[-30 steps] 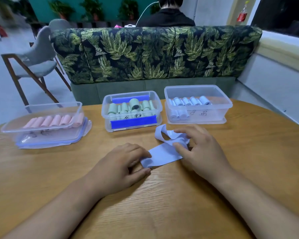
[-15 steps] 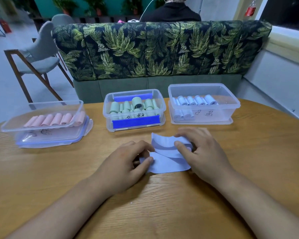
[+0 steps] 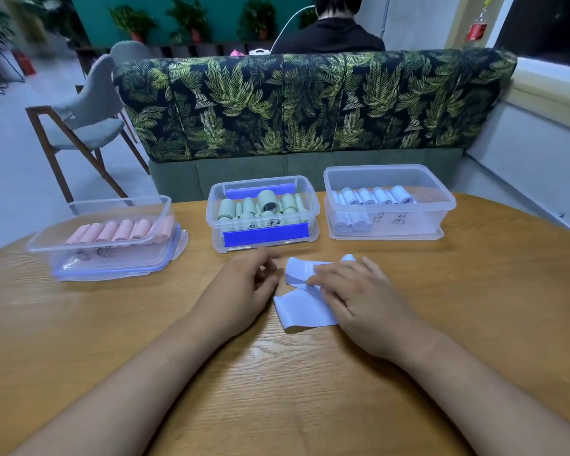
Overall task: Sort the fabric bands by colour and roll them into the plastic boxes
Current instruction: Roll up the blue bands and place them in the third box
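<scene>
My right fingers [image 3: 329,274] lie fairly straight and close together, pressing down on a pale blue fabric band [image 3: 305,312] that rests on the wooden table [image 3: 310,390]. One end of the band spreads flat below those fingers. The other end folds up loosely just beyond their tips. My left fingers [image 3: 254,261] are loosely curled and hold nothing, and their tips sit just left of the band; I cannot tell whether the thumb touches its edge. Three clear plastic boxes stand in a row beyond both sets of fingers. Far to the left of my left fingers, the pink box [image 3: 129,255] holds pink rolls [image 3: 122,230]. Straight ahead of them, the green box [image 3: 218,235] holds green rolls [image 3: 267,199]. Ahead of my right fingers, the blue box [image 3: 418,222] holds pale blue rolls [image 3: 375,195].
</scene>
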`<state>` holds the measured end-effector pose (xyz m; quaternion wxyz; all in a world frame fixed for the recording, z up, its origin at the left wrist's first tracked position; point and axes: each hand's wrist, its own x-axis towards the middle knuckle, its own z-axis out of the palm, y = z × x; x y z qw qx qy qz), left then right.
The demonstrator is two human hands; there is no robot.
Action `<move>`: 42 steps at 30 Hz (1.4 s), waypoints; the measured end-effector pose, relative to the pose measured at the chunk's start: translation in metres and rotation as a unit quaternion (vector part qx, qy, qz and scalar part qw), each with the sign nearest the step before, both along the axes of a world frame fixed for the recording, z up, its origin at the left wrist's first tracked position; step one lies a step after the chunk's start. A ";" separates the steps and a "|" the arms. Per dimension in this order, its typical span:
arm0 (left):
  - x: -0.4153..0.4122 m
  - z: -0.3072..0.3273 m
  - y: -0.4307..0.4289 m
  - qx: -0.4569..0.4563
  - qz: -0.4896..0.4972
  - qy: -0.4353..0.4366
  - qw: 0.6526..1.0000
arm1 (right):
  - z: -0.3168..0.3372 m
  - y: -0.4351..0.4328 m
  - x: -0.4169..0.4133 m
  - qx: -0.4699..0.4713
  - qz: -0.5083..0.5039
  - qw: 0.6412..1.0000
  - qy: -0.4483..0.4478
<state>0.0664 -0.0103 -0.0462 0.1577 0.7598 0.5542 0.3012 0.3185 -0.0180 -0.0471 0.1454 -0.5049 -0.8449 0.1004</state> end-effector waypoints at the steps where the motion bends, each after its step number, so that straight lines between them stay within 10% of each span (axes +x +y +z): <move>1: 0.001 0.001 0.005 0.005 -0.014 0.028 0.999 | 0.000 0.000 0.001 -0.001 0.004 1.000 0.002; 6: 0.012 0.016 0.018 0.024 -0.065 0.136 0.988 | -0.002 -0.001 0.001 0.022 0.029 0.998 0.051; 14: 0.044 0.105 0.011 0.078 -0.088 0.002 0.993 | 0.016 -0.009 0.013 0.078 -0.014 0.944 0.319; 20: 0.050 0.191 0.006 0.161 -0.071 0.022 0.984 | 0.025 -0.012 0.013 -0.037 -0.043 0.846 0.530; 27: 0.041 0.259 -0.016 0.286 -0.026 0.061 0.956 | 0.022 -0.013 0.016 -0.051 -0.048 0.861 0.503; 42: 0.037 0.081 -0.163 0.028 -0.164 -0.011 0.986 | 0.015 -0.006 0.013 -0.100 -0.074 0.845 0.521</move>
